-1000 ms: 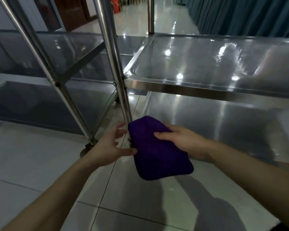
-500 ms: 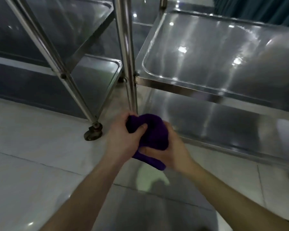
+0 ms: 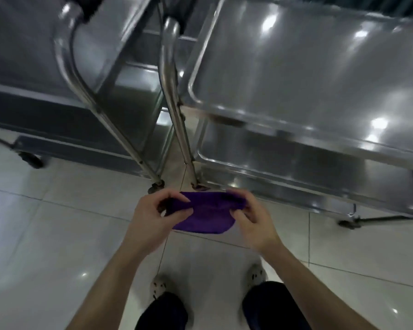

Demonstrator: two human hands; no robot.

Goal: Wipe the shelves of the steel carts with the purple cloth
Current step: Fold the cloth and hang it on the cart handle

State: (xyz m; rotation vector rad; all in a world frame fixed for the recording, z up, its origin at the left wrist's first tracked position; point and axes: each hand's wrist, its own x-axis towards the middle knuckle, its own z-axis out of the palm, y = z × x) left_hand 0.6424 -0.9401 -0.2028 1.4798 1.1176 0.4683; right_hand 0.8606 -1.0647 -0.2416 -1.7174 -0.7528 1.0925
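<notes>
**Cloth held between both hands**

The left hand (image 3: pixel 153 216) is pinching one end of the purple cloth (image 3: pixel 204 216) and the right hand (image 3: pixel 252 221) is pinching the other. The cloth is hanging between them over the tiled floor (image 3: pixel 45 234), just in front of the steel carts (image 3: pixel 308 79), touching no shelf.

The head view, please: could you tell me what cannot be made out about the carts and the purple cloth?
All in the head view:
The purple cloth: its ends are hidden under the left hand and right hand pinching it.
The right cart's lower shelf: mostly covered by the top shelf.
The left cart: motion-blurred, cut by the left edge.
Dirt on shelves: lost in glare.
</notes>
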